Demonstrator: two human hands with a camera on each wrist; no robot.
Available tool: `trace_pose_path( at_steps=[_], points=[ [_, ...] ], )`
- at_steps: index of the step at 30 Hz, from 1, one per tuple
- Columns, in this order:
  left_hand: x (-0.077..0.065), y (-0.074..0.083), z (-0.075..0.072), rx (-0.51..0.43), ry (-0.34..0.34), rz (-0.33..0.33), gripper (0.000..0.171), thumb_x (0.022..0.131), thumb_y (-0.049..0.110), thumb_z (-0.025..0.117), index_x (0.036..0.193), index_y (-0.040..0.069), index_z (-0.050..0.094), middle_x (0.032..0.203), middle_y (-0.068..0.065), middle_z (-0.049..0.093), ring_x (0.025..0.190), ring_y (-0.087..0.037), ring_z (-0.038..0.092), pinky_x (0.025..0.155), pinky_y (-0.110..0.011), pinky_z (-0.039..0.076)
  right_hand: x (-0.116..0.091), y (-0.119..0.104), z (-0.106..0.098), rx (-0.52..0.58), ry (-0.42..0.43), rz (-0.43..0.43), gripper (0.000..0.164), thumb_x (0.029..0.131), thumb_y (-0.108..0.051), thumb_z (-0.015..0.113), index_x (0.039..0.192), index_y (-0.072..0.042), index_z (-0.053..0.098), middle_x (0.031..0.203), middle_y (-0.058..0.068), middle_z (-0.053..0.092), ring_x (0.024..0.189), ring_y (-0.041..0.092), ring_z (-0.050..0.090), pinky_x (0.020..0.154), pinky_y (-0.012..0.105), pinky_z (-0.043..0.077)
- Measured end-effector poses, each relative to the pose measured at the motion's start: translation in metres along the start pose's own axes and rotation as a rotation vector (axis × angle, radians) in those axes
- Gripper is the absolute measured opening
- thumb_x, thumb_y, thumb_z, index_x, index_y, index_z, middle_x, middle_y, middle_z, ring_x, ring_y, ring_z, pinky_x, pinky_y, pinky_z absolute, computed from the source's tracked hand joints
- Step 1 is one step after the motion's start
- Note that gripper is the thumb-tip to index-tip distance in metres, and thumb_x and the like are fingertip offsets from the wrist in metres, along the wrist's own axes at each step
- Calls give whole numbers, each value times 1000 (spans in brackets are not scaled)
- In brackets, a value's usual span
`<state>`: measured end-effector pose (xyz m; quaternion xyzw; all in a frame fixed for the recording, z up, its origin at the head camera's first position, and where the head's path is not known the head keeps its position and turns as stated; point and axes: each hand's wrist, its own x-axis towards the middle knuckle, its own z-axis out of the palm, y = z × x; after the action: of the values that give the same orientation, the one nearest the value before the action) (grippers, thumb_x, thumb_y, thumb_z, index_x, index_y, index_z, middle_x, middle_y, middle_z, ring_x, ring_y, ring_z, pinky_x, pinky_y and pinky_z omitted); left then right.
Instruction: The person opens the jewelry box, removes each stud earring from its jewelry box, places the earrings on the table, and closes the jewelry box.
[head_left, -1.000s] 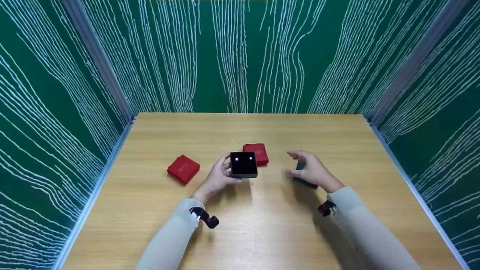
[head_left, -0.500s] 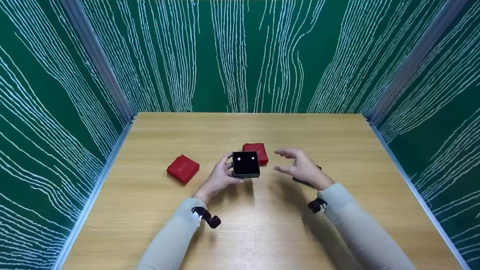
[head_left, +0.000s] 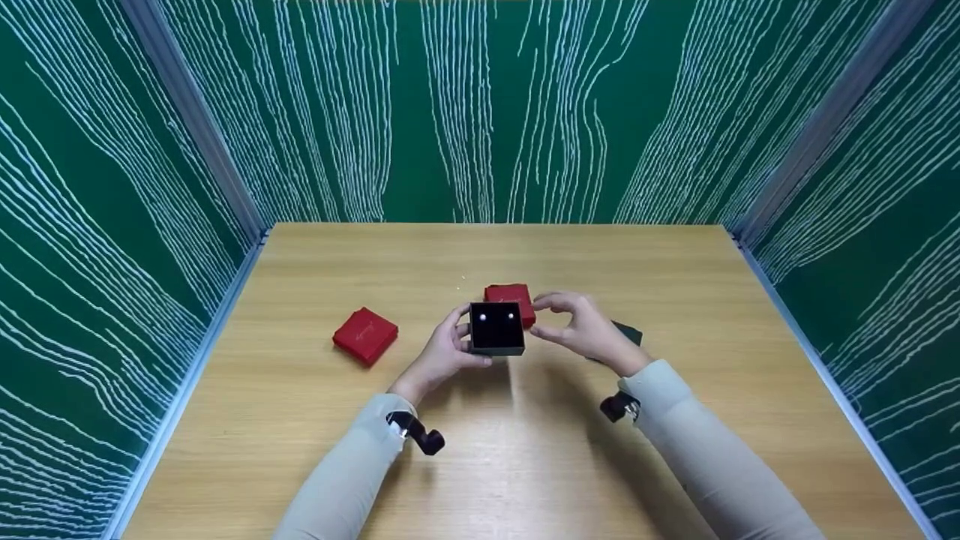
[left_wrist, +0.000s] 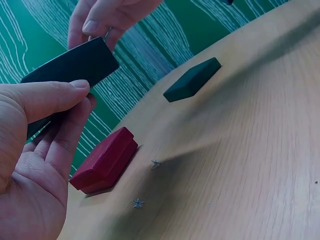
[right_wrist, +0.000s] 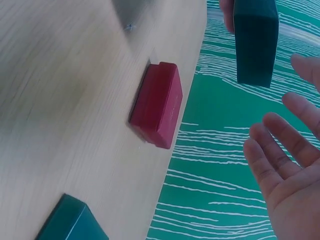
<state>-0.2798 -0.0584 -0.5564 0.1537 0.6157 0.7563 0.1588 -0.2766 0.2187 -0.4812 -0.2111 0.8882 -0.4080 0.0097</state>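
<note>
My left hand (head_left: 441, 354) grips a small dark green jewelry box (left_wrist: 95, 62) by its side, thumb at the near edge and fingers beneath. Its open top shows a black insert (head_left: 496, 336) bearing two pearl-like stud earrings (head_left: 483, 317). Just right of the box, my right hand (head_left: 590, 330) is raised with thumb and fingers spread. Seen from the right wrist, this hand (right_wrist: 295, 165) has nothing between its fingers and stands apart from the box. A green lid (head_left: 628, 332) lies on the table behind the right hand, partly hidden by it.
A red box (head_left: 510, 292) sits on the table beyond the held box, which partly covers it. Another red box (head_left: 365, 336) lies to the left. Two tiny silvery stars (left_wrist: 138, 203) rest on the wood. Green walls with white lines enclose the table (head_left: 420, 262).
My right hand has moved left, away from the green lid and toward the jewelry box. The left hand has drifted slightly right, still gripping the box.
</note>
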Motion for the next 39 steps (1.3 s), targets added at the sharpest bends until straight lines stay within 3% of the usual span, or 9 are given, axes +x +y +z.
trace_pose_path(
  at_steps=[7,16,24,39],
  points=[
    [1,0,3,-6,-30,12,110,78,-29,73,169,-4,17,152,-37,56,118,-28,73,93,-34,67,4,-4,6,2,-4,-16,33,97,-20,83,128,-10,79,143,14,72,135,40,64,117,64,52],
    [-1,1,7,-18,-65,-7,113,79,-30,71,171,-2,12,157,-38,50,125,-39,72,96,-38,67,9,-6,11,-3,-13,-14,27,98,-16,82,123,-7,80,145,21,69,138,45,61,120,69,47],
    [0,1,9,-7,-67,6,113,77,-31,72,170,-2,15,155,-36,54,113,-28,76,92,-35,68,13,-7,16,-17,5,-17,20,98,-10,81,117,-5,81,142,20,71,137,44,62,121,68,46],
    [-2,3,10,5,-70,20,111,77,-32,71,169,-6,15,157,-38,51,110,-23,77,92,-32,67,18,-12,18,-85,-14,-36,13,99,-4,78,110,-5,84,131,16,77,121,38,72,114,60,56]
  ],
)
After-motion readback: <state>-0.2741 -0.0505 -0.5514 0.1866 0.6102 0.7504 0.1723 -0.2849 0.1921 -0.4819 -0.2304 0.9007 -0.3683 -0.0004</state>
